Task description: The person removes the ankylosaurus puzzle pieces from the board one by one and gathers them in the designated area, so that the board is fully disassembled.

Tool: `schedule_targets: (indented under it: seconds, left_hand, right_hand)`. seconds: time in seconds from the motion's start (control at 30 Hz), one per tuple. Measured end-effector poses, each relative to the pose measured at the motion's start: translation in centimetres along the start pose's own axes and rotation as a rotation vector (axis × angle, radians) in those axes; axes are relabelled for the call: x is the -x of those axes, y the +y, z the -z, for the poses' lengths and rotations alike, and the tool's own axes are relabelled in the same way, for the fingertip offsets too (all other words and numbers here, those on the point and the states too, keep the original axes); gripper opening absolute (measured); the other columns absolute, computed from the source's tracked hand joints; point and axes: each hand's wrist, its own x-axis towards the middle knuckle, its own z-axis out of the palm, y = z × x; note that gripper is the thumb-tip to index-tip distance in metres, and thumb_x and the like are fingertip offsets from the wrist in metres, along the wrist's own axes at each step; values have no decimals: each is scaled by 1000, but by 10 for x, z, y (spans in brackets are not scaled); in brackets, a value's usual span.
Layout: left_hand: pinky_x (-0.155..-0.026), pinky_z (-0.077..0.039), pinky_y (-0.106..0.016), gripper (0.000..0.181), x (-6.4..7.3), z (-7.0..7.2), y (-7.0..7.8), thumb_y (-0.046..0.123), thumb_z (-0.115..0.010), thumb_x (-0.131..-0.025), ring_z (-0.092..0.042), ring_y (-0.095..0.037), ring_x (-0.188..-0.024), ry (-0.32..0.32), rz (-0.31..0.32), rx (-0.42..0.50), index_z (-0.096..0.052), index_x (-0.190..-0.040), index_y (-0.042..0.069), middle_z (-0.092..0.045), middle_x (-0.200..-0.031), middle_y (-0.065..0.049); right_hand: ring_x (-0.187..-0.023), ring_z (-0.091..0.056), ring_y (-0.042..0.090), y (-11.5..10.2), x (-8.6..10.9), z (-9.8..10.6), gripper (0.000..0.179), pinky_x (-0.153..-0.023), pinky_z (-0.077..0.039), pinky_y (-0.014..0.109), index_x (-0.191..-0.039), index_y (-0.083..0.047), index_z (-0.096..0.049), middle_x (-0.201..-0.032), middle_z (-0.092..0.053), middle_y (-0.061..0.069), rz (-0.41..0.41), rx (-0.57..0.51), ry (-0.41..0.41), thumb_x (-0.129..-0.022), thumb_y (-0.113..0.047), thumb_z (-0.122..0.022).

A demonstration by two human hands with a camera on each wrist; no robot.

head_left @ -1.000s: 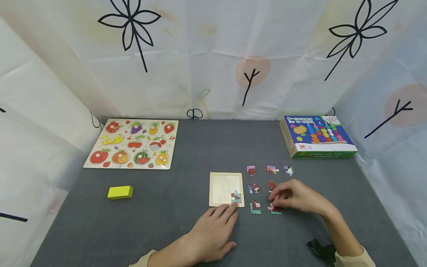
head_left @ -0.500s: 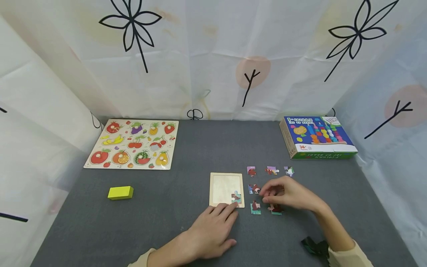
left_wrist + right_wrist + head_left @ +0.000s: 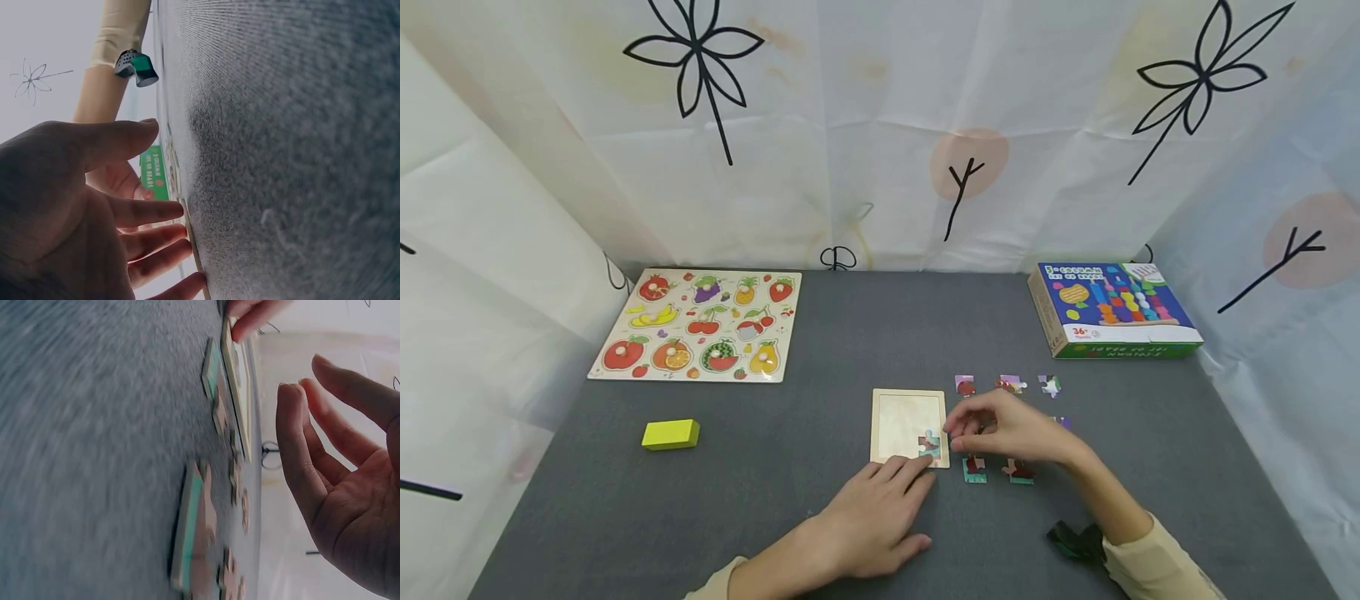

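In the head view, a small wooden puzzle tray (image 3: 898,417) lies flat, with one jigsaw piece (image 3: 928,444) in its lower right corner. My left hand (image 3: 872,521) rests its extended fingertips on the tray's near edge, the index finger close to that piece. My right hand (image 3: 1007,429) hovers just right of the tray. Its fingers are bent, with a gap to the thumb, and the right wrist view shows nothing between them. Loose pieces lie around it, including a teal-edged piece (image 3: 974,470) and a brown one (image 3: 1019,472). The hand covers the middle of the group.
A fruit peg board (image 3: 700,325) lies at the back left, with a yellow block (image 3: 671,434) nearer. At the back right stands a bead-game box (image 3: 1116,308). White patterned cloth (image 3: 880,150) hangs behind the grey table. A dark strap (image 3: 1075,542) sits by the right sleeve.
My right hand has moved left across the loose pieces toward the tray, uncovering a purple-edged piece on the right. The left hand has stayed at the tray; its corner piece has shifted slightly left.
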Motion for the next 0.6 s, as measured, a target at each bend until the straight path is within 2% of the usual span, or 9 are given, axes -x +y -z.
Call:
schedule_targets:
  seconds: [0.17,0.33,0.5,0.6]
  left_hand:
    - [-112,-53,-33,68,0,2,-1,58,-64,-104,-51,-15,-143,8,-6,19,-54,-156,15,-49,-167,1]
    - [-115,-52,-34,68,0,6,-8,55,-62,-106,-50,-15,-147,-16,-22,91,-52,-159,13,-47,-168,1]
    - [-118,-51,-36,65,-1,10,-24,50,-62,-108,-50,-15,-148,-58,-37,225,-51,-160,12,-50,-165,2]
    - [-120,-50,-42,65,-1,14,-36,48,-62,-109,-48,-16,-151,-91,-22,332,-50,-161,12,-50,-165,2]
  right_hand:
    - [-84,-71,5,1,-15,-7,16,-78,-63,25,-114,1,-77,-98,-79,11,16,44,-24,-102,-10,-75]
    - [-87,-74,5,0,-26,-11,16,-82,-64,23,-114,1,-78,-103,-80,10,0,99,-51,-101,-9,-75]
    - [-81,-70,3,0,-34,-13,14,-76,-61,21,-111,-1,-79,-95,-79,6,-39,133,-69,-98,-6,-77]
    - [-78,-66,2,0,-36,-14,14,-74,-60,21,-109,-2,-79,-89,-76,3,-57,148,-71,-96,-5,-79]
